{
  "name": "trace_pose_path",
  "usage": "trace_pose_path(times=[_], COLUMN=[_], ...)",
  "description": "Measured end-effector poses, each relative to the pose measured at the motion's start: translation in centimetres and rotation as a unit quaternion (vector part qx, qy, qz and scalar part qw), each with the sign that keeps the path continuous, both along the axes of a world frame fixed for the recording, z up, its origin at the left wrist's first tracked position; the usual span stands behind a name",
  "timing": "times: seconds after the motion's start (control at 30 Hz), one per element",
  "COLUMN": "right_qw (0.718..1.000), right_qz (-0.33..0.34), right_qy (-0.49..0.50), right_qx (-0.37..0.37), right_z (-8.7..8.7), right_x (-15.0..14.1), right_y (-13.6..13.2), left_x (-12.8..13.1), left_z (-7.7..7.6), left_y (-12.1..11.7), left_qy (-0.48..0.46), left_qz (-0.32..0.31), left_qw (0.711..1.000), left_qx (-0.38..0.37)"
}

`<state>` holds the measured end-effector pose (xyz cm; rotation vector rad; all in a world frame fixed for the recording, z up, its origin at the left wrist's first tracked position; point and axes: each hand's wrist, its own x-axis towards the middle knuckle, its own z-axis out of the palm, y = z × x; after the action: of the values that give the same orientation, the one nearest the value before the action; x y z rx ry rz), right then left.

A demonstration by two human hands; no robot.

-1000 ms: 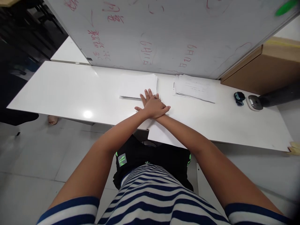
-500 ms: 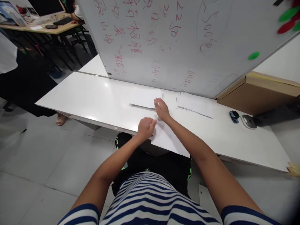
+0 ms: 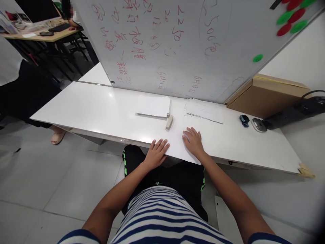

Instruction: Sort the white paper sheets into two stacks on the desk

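My left hand [image 3: 155, 153] lies flat with its fingers spread on the near edge of the white table [image 3: 96, 108]. My right hand [image 3: 193, 141] also lies flat and open, on a white sheet of paper [image 3: 177, 144] that hangs over the table edge. Neither hand holds anything. A small beige stapler [image 3: 169, 122] lies on the table just beyond the sheet, between my hands and a stack of white paper [image 3: 153, 106]. A second paper stack [image 3: 204, 110] lies to the right of it.
A whiteboard [image 3: 177, 44] with red writing and coloured magnets leans behind the table. At the right lie a small dark object [image 3: 244, 120], a grey mouse-like object [image 3: 259, 124], a cardboard box [image 3: 274, 96] and a black cable. Another person stands at far left by desks.
My hands were crossed over the paper stack's edge, then parted and pulled back toward me. They now lie flat at the near table edge. The stapler has come into view.
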<state>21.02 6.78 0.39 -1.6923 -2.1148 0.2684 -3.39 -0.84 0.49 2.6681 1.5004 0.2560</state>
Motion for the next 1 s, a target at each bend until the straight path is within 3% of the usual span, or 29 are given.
trace_pose_path(times=[0.13, 0.23, 0.3, 0.4, 0.5, 0.6, 0.67, 0.77, 0.87, 1.0], right_qw=[0.998, 0.980, 0.946, 0.874, 0.819, 0.775, 0.730, 0.675, 0.670, 0.703], right_qz=[-0.049, -0.148, -0.238, -0.332, -0.328, -0.343, -0.357, -0.300, -0.236, -0.218], right_qy=[0.022, 0.103, 0.189, 0.352, 0.469, 0.523, 0.563, 0.613, 0.625, 0.617], right_qx=[0.024, 0.089, 0.115, 0.039, -0.050, -0.086, -0.151, -0.281, -0.324, -0.280], right_z=[0.2, 0.1, -0.2, -0.4, -0.1, 0.3, 0.4, 0.5, 0.8, 1.9], right_x=[0.8, 0.8, 0.6, 0.4, 0.9, 2.0, 2.9, 3.9, 4.5, 4.9], right_y=[-2.7, -6.2, -8.9, -12.1, -13.3, -13.0, -12.6, -12.1, -11.8, -11.3], left_x=[0.1, 0.1, 0.1, 0.1, 0.2, 0.4, 0.7, 1.0, 1.0, 1.0], left_z=[-0.2, -0.2, -0.5, -1.0, -1.4, -1.4, -1.3, -1.2, -1.0, -0.6], left_y=[0.0, -0.1, -0.1, -0.2, -0.2, -0.3, -0.5, -1.0, -1.4, -1.9], left_qy=[-0.002, -0.007, -0.010, -0.019, -0.036, -0.047, -0.055, -0.072, -0.096, -0.200], left_qz=[0.003, 0.005, 0.005, -0.002, -0.007, -0.012, -0.019, -0.038, -0.064, -0.055], left_qw=[1.000, 1.000, 0.999, 0.998, 0.996, 0.996, 0.995, 0.994, 0.992, 0.978], left_qx=[0.012, 0.026, 0.039, 0.062, 0.079, 0.078, 0.077, 0.076, 0.049, -0.020])
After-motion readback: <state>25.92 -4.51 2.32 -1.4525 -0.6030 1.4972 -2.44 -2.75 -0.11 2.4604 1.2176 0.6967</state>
